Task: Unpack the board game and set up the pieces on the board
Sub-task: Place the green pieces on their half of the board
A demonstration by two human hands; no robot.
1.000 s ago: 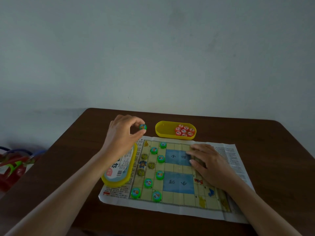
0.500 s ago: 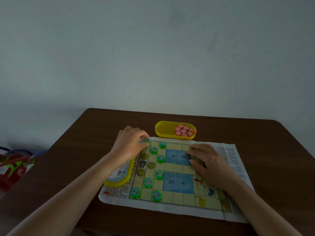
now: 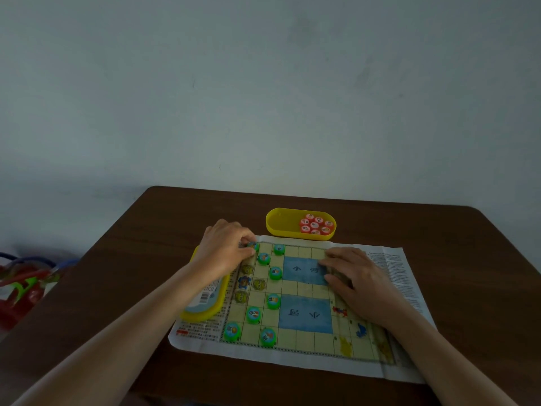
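Paper board lies flat on the brown tabletop; all places are given from the board. Left hand is at the board's far-left corner, grip narrow, thumb and fingertips pinching a green piece that sits on the corner square. Other green pieces stand spread down the board's left columns, each apart from the next. Right hand lies on the board's right half, grip wide, fingers straight and pressing flat at the edge of the far blue field, holding nothing. Yellow tray is just beyond the board's far edge, with red pieces clustered in its right end. Yellow lid, label up, overlaps the board's left margin and is partly under the left forearm. Red and green toys, blurred, are well left of the board, off the tabletop.
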